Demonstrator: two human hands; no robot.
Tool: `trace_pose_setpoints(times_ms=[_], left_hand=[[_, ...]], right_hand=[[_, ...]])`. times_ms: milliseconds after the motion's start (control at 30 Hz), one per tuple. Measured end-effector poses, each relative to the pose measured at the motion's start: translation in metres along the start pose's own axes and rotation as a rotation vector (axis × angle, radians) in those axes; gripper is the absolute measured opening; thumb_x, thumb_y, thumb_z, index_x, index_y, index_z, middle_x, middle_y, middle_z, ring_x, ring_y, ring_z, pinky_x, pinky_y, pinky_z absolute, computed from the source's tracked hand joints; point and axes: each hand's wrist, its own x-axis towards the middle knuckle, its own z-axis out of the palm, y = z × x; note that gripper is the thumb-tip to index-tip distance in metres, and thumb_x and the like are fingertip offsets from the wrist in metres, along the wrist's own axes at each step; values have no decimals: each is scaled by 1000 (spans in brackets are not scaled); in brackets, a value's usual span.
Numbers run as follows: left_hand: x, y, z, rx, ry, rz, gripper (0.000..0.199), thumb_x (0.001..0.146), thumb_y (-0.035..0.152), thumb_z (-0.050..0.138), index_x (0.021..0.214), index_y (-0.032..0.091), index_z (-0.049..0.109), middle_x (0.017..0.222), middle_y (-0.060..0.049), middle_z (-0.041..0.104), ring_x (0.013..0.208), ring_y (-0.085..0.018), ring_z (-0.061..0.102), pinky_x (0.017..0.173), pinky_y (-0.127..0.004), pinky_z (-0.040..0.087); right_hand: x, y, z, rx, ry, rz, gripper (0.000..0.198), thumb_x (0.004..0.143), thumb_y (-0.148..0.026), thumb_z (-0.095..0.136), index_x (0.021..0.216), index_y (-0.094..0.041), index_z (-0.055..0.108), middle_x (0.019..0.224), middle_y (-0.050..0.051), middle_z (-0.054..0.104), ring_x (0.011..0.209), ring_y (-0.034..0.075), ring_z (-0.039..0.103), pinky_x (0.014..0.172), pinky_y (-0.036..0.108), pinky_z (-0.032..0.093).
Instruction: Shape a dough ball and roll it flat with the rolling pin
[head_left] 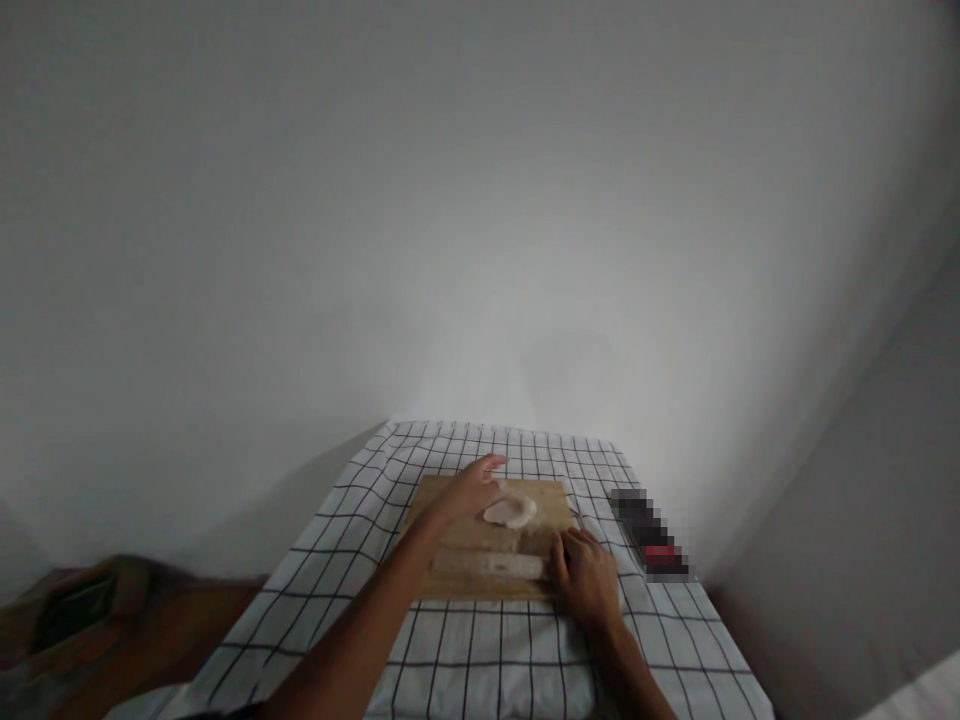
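A flat, pale round of dough (513,511) lies on a wooden board (480,588). My left hand (474,486) is at the dough's upper left edge, with a finger stretched out to the right; whether it touches the dough I cannot tell. Across the near part of the board lies a pale rolling pin (487,564). My right hand (588,568) has its fingers curled round the right end of that pin, which hides the end.
A white cloth with a dark grid (480,640) covers the table. Near its right edge lies a blurred-out dark object (646,530) with a red patch. A plain wall (480,250) stands behind the table. Brown furniture (180,620) is low at the left.
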Motion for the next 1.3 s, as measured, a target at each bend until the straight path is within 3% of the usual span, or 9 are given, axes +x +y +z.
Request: trace_pose_setpoints(times_ms=[200,400,500,633,833,1000,1167,1300], left_hand=[[-22,-25,12,-96,-53,2,39,79,29,62,116,19,69,124,-12,70,114,-28,65,100,-42,49],[-47,-37,3,-343,135,54,41,88,46,58,116,19,69,123,-11,70,118,-27,62,104,-42,46],[-56,-37,-3,-426,189,22,42,89,49,56,114,18,68,121,-10,70,114,-26,63,96,-38,51],[-58,-35,3,-376,234,18,39,86,48,59,106,17,69,110,-10,72,100,-24,67,83,-34,53],[-57,-32,9,-326,280,15,36,85,43,59,107,16,69,111,-11,72,97,-23,66,80,-33,52],[-58,-34,8,-360,238,67,31,87,42,57,99,16,70,101,-9,72,91,-21,66,79,-31,50],[-57,-39,9,-310,219,70,31,91,40,53,100,16,70,83,-5,69,75,-17,62,70,-29,48],[-57,-38,8,-258,223,71,31,91,40,54,100,16,71,96,-7,73,87,-20,65,78,-31,49]], right_hand=[[1,3,3,31,-15,24,41,104,-30,37,73,-20,62,77,3,65,80,16,59,71,27,33],[1,5,2,57,-9,32,39,104,-32,37,73,-20,59,78,4,64,81,17,58,72,27,33],[2,5,3,48,3,61,38,104,-35,38,74,-20,58,80,4,64,82,17,58,70,26,33],[1,6,6,77,5,95,41,103,-42,41,71,-20,55,79,4,62,78,17,57,66,26,32],[1,17,7,269,-34,138,48,100,-54,42,67,-20,50,72,1,56,70,15,53,65,27,33],[-2,29,8,497,-92,279,51,96,-63,43,68,-21,50,62,-3,44,61,15,46,58,27,33],[-2,36,12,554,-118,302,52,93,-65,45,67,-21,49,62,-2,45,61,16,46,55,26,33],[-1,39,13,565,-123,324,52,92,-66,45,66,-21,49,61,-2,44,61,16,46,55,26,32]])
